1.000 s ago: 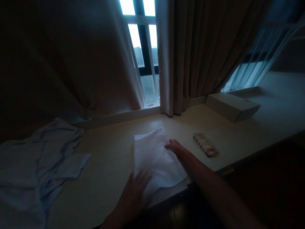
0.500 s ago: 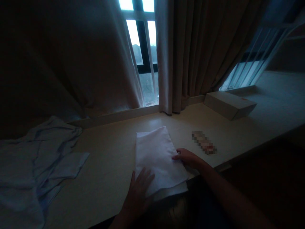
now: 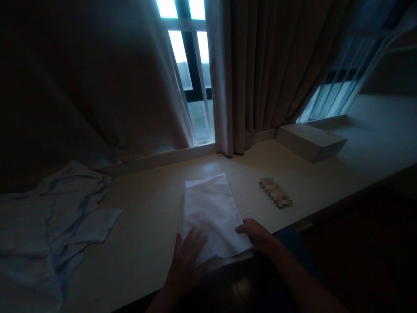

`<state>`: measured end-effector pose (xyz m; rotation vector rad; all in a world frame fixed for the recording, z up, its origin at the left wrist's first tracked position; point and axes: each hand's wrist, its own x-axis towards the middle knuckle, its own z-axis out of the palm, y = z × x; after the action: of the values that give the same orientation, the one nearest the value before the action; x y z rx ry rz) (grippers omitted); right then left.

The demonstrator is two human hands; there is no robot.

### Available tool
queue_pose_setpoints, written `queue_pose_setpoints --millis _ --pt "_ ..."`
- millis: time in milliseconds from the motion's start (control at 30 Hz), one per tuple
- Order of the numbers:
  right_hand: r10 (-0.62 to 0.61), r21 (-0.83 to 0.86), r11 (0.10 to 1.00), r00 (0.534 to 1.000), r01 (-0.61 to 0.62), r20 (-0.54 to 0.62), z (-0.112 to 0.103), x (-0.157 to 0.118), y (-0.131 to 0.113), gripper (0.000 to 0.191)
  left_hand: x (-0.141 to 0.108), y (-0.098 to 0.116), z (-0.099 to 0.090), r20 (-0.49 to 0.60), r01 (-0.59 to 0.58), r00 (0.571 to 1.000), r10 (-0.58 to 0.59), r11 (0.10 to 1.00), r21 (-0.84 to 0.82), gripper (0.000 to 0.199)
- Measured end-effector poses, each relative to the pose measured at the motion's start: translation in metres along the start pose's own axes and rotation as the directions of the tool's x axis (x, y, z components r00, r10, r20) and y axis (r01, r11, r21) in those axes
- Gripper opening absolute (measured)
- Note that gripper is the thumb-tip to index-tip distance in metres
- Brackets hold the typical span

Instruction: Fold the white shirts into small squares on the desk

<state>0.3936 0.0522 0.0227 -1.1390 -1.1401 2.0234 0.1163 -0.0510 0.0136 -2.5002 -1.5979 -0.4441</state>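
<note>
A folded white cloth (image 3: 210, 208) lies on the pale ledge in front of me, its near edge at the ledge's front. My left hand (image 3: 189, 256) rests on its lower left part with the fingers stretched out and spread; they are slightly blurred. At the lower right side of the cloth, my right hand (image 3: 256, 234) grips the edge, thumb on top and the other fingers mostly hidden beneath. What kind of cloth item it is, I cannot tell in the dim light.
A crumpled pile of light cloth (image 3: 65, 226) covers the ledge's left end. To the right lie a pixelated small object (image 3: 275, 192) and, farther back, a pale box (image 3: 311, 141). Long curtains (image 3: 247, 74) hang by the window (image 3: 192, 82) behind the ledge (image 3: 140, 243).
My right hand has moved down along the cloth's right edge, toward me. The cloth's lower right corner has drawn in slightly. My left hand stays spread on the cloth.
</note>
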Motion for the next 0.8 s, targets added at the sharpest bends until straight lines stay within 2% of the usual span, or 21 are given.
queue_pose_setpoints --millis 67,133,200,233,267,333,400,500,567,667,733,800 --pt "-0.031 0.037 0.999 0.999 0.032 -0.007 -0.003 0.003 0.0 0.029 -0.007 0.016 0.001 -0.07 -0.033 0.997 0.035 0.999 0.033 0.06" --pt "-0.045 0.004 0.999 0.998 0.045 -0.04 -0.005 0.008 -0.004 0.035 -0.013 0.041 0.006 -0.11 -0.204 0.972 0.208 0.978 0.044 0.057" --pt "-0.05 -0.081 0.996 0.996 0.043 -0.08 -0.006 0.015 -0.008 0.042 -0.011 0.072 0.013 -0.132 -0.465 0.877 0.463 0.885 0.014 0.048" --pt "-0.055 -0.13 0.991 0.993 0.041 -0.105 -0.006 0.019 -0.009 0.044 -0.005 0.087 0.015 -0.133 -0.534 0.839 0.527 0.845 -0.018 0.044" --pt "-0.059 -0.168 0.985 0.989 0.036 -0.135 -0.006 0.022 -0.01 0.045 0.003 0.1 0.017 -0.111 -0.542 0.838 0.535 0.838 -0.055 0.044" --pt "-0.062 -0.202 0.979 0.981 0.023 -0.186 -0.004 0.027 -0.012 0.042 0.025 0.122 0.016 -0.034 -0.445 0.895 0.444 0.885 -0.139 0.048" --pt "-0.055 -0.189 0.982 0.977 0.015 -0.207 -0.001 0.028 -0.014 0.035 0.047 0.134 0.011 0.051 -0.348 0.929 0.367 0.911 -0.222 0.053" --pt "-0.028 -0.074 0.997 0.98 0.013 -0.198 0.003 0.026 -0.019 0.027 0.068 0.138 0.009 0.115 -0.339 0.913 0.392 0.883 -0.324 0.06" --pt "-0.016 0.03 0.999 0.984 0.022 -0.175 0.007 0.026 -0.024 0.026 0.074 0.137 0.017 0.147 -0.293 0.922 0.359 0.893 -0.342 0.057" --pt "-0.041 0.092 0.994 0.986 0.056 -0.16 0.013 0.032 -0.031 0.025 0.08 0.136 0.038 0.233 -0.088 0.957 0.172 0.94 -0.329 0.047" --pt "-0.056 0.112 0.991 0.985 0.075 -0.164 0.018 0.039 -0.034 0.024 0.088 0.135 0.048 0.306 0.054 0.95 0.059 0.936 -0.348 0.04" --pt "-0.065 0.138 0.986 0.984 0.088 -0.164 0.022 0.043 -0.037 0.023 0.097 0.133 0.051 0.357 0.122 0.933 0.045 0.893 -0.432 0.033"
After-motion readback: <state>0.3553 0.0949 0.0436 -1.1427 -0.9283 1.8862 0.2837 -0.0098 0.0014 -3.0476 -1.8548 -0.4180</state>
